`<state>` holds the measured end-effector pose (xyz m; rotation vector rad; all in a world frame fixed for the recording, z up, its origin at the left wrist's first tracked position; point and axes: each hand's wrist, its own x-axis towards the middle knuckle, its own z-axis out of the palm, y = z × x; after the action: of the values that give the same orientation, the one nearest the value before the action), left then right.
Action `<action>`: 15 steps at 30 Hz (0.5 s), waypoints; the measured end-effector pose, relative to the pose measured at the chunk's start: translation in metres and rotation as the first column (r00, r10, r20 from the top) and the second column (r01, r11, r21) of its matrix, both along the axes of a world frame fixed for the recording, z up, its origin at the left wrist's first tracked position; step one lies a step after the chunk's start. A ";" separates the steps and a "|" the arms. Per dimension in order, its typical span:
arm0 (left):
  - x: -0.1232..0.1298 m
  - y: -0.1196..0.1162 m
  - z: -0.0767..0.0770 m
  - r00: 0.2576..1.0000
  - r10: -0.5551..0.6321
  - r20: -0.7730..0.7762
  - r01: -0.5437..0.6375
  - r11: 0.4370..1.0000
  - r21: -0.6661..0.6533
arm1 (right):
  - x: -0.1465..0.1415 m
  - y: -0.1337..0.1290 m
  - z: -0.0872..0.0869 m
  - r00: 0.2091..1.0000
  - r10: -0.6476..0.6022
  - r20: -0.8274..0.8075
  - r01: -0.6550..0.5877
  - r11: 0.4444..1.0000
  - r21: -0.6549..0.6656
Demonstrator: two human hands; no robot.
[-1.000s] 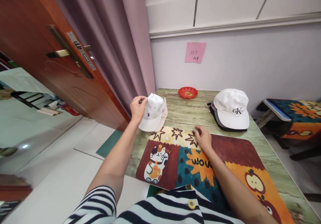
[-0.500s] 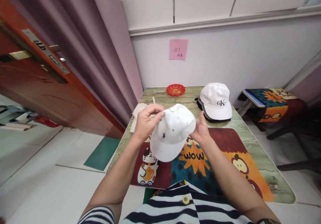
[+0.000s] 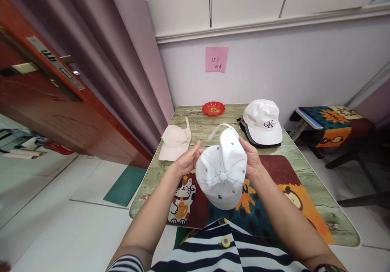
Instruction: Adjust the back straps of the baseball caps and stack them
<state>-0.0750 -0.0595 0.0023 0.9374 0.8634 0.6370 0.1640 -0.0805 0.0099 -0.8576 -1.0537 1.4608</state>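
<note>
A white baseball cap (image 3: 223,170) is held up over the table between my two hands, its crown turned toward me and its brim pointing down. Its loose back strap (image 3: 217,129) sticks out at the far side. My left hand (image 3: 189,159) grips the cap's left edge, with part of the fingers behind it. On the right edge, my right hand (image 3: 250,158) holds the cap, the thumb near the top and the other fingers hidden underneath. A cream cap (image 3: 175,142) lies on the table just beyond my left hand, its strap standing up.
A stack of caps, topped by a white one with "CK"-like lettering (image 3: 262,121), sits at the back right. Near the wall is a red scalloped dish (image 3: 213,109). A patterned mat (image 3: 274,168) covers part of the green wood-look table (image 3: 338,219). An orange-brown door (image 3: 76,113) stands left.
The white cap has tipped, showing its top button and back strap. My left hand has moved down from its front to its left edge, uncovering the cream cap.
</note>
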 end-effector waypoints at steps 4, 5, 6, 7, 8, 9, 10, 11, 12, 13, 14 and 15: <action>0.009 0.016 0.038 0.995 0.085 0.055 -0.092 0.987 0.131 | 0.013 0.019 0.027 0.993 -0.081 -0.089 0.081 0.997 -0.012; 0.011 0.021 0.051 0.986 0.140 0.090 -0.156 0.967 0.200 | 0.019 0.024 0.034 0.989 -0.124 -0.074 0.128 0.990 0.050; 0.013 0.025 0.061 0.975 0.185 0.125 -0.213 0.940 0.266 | 0.027 0.029 0.039 0.986 -0.158 -0.051 0.163 0.979 0.120; 0.014 0.028 0.069 0.965 0.216 0.151 -0.255 0.909 0.329 | 0.035 0.033 0.043 0.983 -0.183 -0.024 0.184 0.965 0.186; 0.015 0.030 0.074 0.960 0.231 0.158 -0.275 0.881 0.385 | 0.043 0.035 0.045 0.980 -0.198 0.012 0.190 0.952 0.241; 0.016 0.030 0.074 0.962 0.233 0.142 -0.272 0.862 0.429 | 0.049 0.036 0.044 0.977 -0.207 0.055 0.184 0.942 0.282; 0.017 0.030 0.071 0.967 0.228 0.110 -0.253 0.851 0.459 | 0.055 0.036 0.039 0.971 -0.214 0.105 0.173 0.936 0.305; 0.018 0.028 0.063 0.973 0.221 0.067 -0.226 0.850 0.476 | 0.058 0.034 0.033 0.964 -0.207 0.164 0.149 0.938 0.312; 0.018 0.026 0.053 0.976 0.216 0.019 -0.199 0.855 0.479 | 0.060 0.030 0.023 0.955 -0.191 0.225 0.117 0.946 0.303; 0.019 0.023 0.040 0.977 0.214 -0.022 -0.179 0.864 0.471 | 0.060 0.026 0.013 0.944 -0.167 0.283 0.084 0.956 0.283; 0.019 0.020 0.027 0.975 0.214 -0.058 -0.164 0.873 0.459 | 0.059 0.021 0.001 0.932 -0.126 0.339 0.039 0.967 0.252; 0.019 0.017 0.014 0.973 0.217 -0.086 -0.157 0.880 0.448 | 0.058 0.015 -0.010 0.920 -0.097 0.379 0.009 0.974 0.227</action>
<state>-0.0563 -0.0428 0.0167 1.3259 0.9566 0.9722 0.2216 -0.0652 0.0003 -1.0295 -1.4474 1.1218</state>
